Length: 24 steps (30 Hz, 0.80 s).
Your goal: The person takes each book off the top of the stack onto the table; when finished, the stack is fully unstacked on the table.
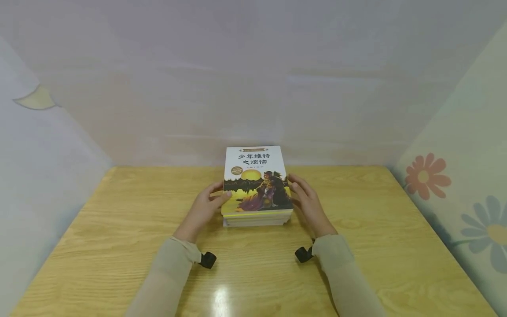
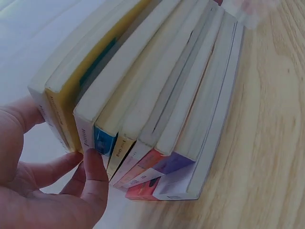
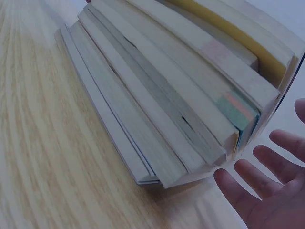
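Where head view shows cover, left hand [image 2: 52,191] touching book stack [image 2: 143,95] spines.

A light wooden table [image 1: 356,246] bears a stack of books [image 1: 256,215] lying flat at about its centre, slightly toward twelve o'clock, the topmost cover yellow and illustrated.
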Each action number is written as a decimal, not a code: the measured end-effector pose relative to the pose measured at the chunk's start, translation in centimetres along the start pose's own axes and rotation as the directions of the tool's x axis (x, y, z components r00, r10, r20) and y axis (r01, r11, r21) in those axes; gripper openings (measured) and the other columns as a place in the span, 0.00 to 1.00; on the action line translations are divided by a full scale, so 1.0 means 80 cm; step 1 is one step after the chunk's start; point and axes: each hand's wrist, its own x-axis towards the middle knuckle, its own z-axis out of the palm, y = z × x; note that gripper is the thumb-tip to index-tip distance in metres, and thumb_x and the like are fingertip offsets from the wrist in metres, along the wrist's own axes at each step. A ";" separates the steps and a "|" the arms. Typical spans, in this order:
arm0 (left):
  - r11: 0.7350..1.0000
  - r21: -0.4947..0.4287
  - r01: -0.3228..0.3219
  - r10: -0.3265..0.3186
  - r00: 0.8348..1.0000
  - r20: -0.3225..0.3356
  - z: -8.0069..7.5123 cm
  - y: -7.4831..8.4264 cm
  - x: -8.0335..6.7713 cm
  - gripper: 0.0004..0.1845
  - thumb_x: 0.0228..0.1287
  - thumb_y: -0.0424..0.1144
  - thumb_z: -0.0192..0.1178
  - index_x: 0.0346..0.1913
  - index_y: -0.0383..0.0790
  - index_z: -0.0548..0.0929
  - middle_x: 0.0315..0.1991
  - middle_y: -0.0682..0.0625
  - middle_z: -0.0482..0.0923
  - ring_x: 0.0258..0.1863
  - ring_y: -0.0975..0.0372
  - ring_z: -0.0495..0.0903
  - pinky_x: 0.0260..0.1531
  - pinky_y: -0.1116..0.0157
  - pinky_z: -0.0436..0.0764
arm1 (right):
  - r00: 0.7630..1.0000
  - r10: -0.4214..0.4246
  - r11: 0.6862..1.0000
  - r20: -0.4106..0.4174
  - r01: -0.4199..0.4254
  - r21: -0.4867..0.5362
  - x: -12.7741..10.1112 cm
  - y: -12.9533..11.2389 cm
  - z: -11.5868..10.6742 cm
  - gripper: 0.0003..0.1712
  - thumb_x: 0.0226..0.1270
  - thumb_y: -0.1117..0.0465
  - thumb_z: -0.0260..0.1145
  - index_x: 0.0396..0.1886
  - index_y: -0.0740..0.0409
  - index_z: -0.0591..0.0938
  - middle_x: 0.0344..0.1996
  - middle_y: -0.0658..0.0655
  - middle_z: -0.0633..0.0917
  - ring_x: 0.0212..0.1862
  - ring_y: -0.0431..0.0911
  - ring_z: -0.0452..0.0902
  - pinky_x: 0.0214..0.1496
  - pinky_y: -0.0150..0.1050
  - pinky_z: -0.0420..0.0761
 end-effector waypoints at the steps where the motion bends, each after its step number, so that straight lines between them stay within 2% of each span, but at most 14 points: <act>1: 1.000 -0.003 -0.002 0.002 1.000 0.002 -0.002 0.001 0.000 0.42 0.70 0.59 0.61 0.79 0.44 0.61 0.75 0.43 0.61 0.69 0.47 0.69 0.67 0.47 0.71 | 1.000 0.000 1.000 0.004 0.000 0.010 0.000 -0.001 0.001 0.32 0.82 0.43 0.49 0.78 0.49 0.65 0.76 0.51 0.65 0.74 0.54 0.61 0.72 0.58 0.67; 6: 0.999 -0.050 -0.009 0.010 1.000 0.026 -0.009 0.002 0.002 0.37 0.75 0.52 0.58 0.78 0.41 0.61 0.76 0.42 0.60 0.73 0.46 0.63 0.71 0.46 0.65 | 1.000 0.003 1.000 0.016 -0.003 0.031 0.001 -0.006 0.003 0.33 0.82 0.45 0.52 0.78 0.55 0.65 0.75 0.51 0.66 0.74 0.53 0.61 0.73 0.57 0.66; 9: 0.994 -0.109 -0.006 0.013 0.998 0.063 -0.011 0.003 0.004 0.34 0.77 0.47 0.56 0.78 0.38 0.60 0.74 0.40 0.62 0.71 0.48 0.65 0.70 0.49 0.67 | 1.000 0.006 1.000 0.020 -0.007 0.018 -0.002 -0.006 0.002 0.32 0.81 0.47 0.55 0.78 0.54 0.65 0.76 0.51 0.65 0.76 0.52 0.59 0.75 0.57 0.63; 12: 0.983 -0.186 -0.003 0.020 0.996 0.091 -0.011 0.005 0.004 0.32 0.79 0.41 0.53 0.78 0.33 0.58 0.70 0.37 0.65 0.64 0.53 0.72 0.65 0.58 0.74 | 1.000 0.012 1.000 0.024 -0.012 0.000 -0.004 -0.003 0.000 0.33 0.80 0.48 0.57 0.79 0.50 0.64 0.76 0.50 0.65 0.76 0.52 0.59 0.76 0.57 0.61; 16: 0.961 -0.276 0.008 0.030 0.991 0.131 -0.014 0.007 0.002 0.31 0.80 0.36 0.50 0.78 0.27 0.54 0.67 0.33 0.67 0.54 0.62 0.78 0.54 0.68 0.81 | 0.999 0.018 1.000 0.035 -0.018 -0.003 -0.007 0.001 -0.001 0.34 0.80 0.46 0.57 0.79 0.49 0.63 0.76 0.50 0.64 0.76 0.52 0.59 0.77 0.57 0.60; 20: 0.945 -0.327 0.016 0.038 0.986 0.160 -0.022 0.005 -0.001 0.30 0.81 0.35 0.48 0.77 0.25 0.54 0.66 0.34 0.69 0.50 0.66 0.80 0.48 0.69 0.82 | 0.998 0.038 0.999 0.043 -0.038 0.010 -0.006 0.002 0.000 0.35 0.78 0.44 0.59 0.79 0.47 0.64 0.76 0.48 0.64 0.75 0.51 0.61 0.77 0.54 0.61; 24: 0.937 -0.350 0.010 0.044 0.988 0.146 -0.033 0.003 -0.004 0.29 0.80 0.35 0.48 0.76 0.23 0.56 0.58 0.43 0.76 0.48 0.66 0.82 0.43 0.69 0.83 | 0.997 0.056 0.998 0.049 -0.057 0.022 -0.004 0.003 0.002 0.36 0.76 0.43 0.61 0.79 0.44 0.65 0.76 0.46 0.64 0.74 0.49 0.64 0.75 0.51 0.65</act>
